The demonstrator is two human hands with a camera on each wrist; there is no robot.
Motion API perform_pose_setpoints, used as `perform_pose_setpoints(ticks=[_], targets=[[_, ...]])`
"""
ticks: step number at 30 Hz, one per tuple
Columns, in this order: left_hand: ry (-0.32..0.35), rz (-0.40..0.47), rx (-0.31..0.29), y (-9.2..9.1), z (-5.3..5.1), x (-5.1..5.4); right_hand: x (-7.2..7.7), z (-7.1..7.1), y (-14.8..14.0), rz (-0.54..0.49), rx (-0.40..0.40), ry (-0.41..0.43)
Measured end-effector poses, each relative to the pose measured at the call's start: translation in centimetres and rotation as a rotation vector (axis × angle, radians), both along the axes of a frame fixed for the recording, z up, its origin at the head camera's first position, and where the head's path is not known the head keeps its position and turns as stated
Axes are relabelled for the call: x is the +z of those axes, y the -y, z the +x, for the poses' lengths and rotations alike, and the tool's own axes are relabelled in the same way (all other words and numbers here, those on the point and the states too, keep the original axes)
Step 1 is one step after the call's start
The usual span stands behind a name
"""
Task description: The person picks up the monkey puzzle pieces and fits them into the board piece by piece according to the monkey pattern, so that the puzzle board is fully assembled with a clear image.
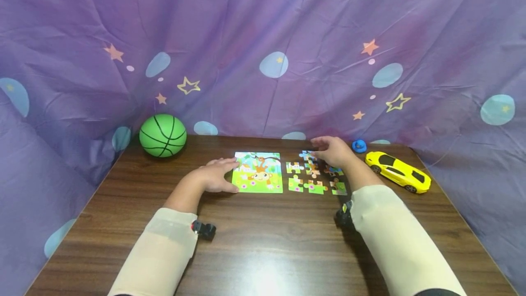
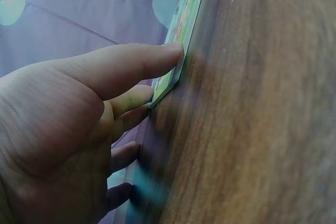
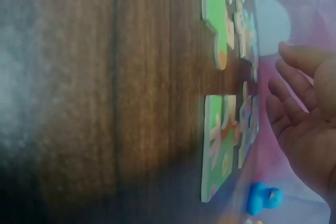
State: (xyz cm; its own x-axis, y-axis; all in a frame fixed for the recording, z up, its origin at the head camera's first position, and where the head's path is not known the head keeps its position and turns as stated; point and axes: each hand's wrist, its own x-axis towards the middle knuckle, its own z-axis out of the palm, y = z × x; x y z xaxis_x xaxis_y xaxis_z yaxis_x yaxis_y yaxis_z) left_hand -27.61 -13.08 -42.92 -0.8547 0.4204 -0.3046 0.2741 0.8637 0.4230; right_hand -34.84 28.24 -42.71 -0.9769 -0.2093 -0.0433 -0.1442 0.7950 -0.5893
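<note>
A square picture board with a monkey (image 1: 258, 173) lies flat on the table. At its left edge rests my left hand (image 1: 213, 176), thumb and a finger touching the border; the left wrist view shows the thumb on the board's edge (image 2: 181, 40). Right of the board lie several loose puzzle pieces (image 1: 316, 187), spaced apart. Over the back right pieces is my right hand (image 1: 334, 152), fingers loosely bent and nothing visible in them. The right wrist view has that hand (image 3: 310, 114) above green-edged pieces (image 3: 218, 140), with a gap between.
A green ball (image 1: 163, 135) sits at the back left of the wooden table (image 1: 246, 241). At the right are a small blue toy (image 1: 359, 146) and a yellow toy car (image 1: 397, 171). A purple curtain (image 1: 230, 35) hangs behind the back edge.
</note>
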Motion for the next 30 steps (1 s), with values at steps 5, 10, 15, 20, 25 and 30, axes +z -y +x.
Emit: perform_pose_setpoints(ticks=[5,10,15,20,25,30], targets=[[-0.002,0.0,-0.006,0.04,0.0,-0.08,-0.43,-0.28,-0.24,0.024,0.016,0.036],[-0.005,-0.001,-0.007,0.03,-0.01,-0.05,-0.54,-0.26,-0.29,0.043,0.021,0.036],[-0.003,-0.001,-0.008,-0.04,0.0,0.03,-0.85,-0.52,-0.29,0.062,0.003,0.06],[0.002,0.001,-0.005,-0.06,0.07,0.1,-0.93,-0.58,-0.05,0.076,-0.005,0.05],[0.006,0.003,0.0,-0.03,0.12,0.11,-0.79,-0.41,0.34,0.112,0.017,-0.027],[0.009,0.008,0.003,-0.07,0.15,0.17,-0.77,-0.34,0.57,0.112,0.002,-0.048]])
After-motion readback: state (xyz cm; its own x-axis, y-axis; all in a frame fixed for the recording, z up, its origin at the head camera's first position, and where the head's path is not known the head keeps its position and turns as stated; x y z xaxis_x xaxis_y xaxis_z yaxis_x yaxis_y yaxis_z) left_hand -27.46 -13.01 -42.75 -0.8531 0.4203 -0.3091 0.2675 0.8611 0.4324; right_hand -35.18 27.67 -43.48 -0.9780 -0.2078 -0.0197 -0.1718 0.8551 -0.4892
